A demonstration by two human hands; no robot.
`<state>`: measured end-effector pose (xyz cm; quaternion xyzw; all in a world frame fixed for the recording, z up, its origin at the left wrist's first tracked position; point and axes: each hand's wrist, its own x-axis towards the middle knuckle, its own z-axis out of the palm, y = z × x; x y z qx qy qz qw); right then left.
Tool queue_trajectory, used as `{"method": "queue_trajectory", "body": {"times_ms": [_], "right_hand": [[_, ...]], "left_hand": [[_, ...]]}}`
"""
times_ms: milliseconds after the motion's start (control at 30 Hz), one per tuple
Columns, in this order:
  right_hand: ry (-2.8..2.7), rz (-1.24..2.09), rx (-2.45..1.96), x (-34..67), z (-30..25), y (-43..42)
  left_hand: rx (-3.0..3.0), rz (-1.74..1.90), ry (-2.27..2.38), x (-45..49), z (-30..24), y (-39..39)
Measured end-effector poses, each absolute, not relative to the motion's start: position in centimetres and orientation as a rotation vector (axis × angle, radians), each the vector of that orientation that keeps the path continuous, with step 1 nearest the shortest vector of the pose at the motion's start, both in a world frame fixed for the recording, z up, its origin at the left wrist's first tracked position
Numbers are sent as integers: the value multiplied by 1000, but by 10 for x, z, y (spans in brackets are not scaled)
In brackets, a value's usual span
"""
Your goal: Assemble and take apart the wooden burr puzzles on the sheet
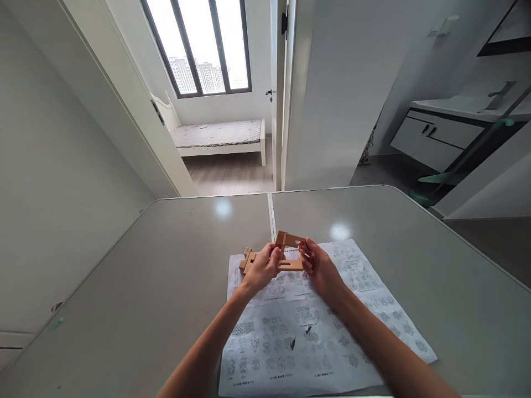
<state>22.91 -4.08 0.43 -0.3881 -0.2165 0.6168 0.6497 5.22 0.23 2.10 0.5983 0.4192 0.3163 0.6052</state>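
Observation:
Several brown wooden puzzle pieces with slots are between my hands, above a large printed sheet [286, 320]. My left hand [264, 264] is closed around a slotted wooden piece [290, 266] that points right. Above it, an upper wooden piece [292, 240] slants down to the right, its right end pinched by the fingers of my right hand [319, 265]. The two pieces seem to meet near my left fingertips; the exact joint is hidden. Left of my left hand, blocky wooden pieces [248, 260] show at the sheet's upper left; whether they join the held piece cannot be told.
The sheet carries small line drawings and lies on a grey tabletop [145, 287] with a seam [271, 213] running away from me. Beyond the far edge are a doorway, a bed [219, 135] and a window. A sink cabinet [440, 135] stands at the right.

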Motion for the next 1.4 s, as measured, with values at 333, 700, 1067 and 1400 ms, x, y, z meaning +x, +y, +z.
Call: {"method": "queue_trajectory", "body": {"times_ms": [333, 700, 1067, 1400], "right_hand": [[-447, 1508, -782, 237, 3, -38], [-638, 1756, -809, 226, 1, -46], [-691, 1770, -896, 228, -1, -46], [-840, 1495, -994, 218, 9, -50]], "left_hand": [[1295, 924, 1074, 52, 25, 6], [1243, 1010, 1061, 52, 26, 7], [1296, 1002, 1122, 51, 31, 2], [1260, 1042, 1090, 50, 28, 6]]}}
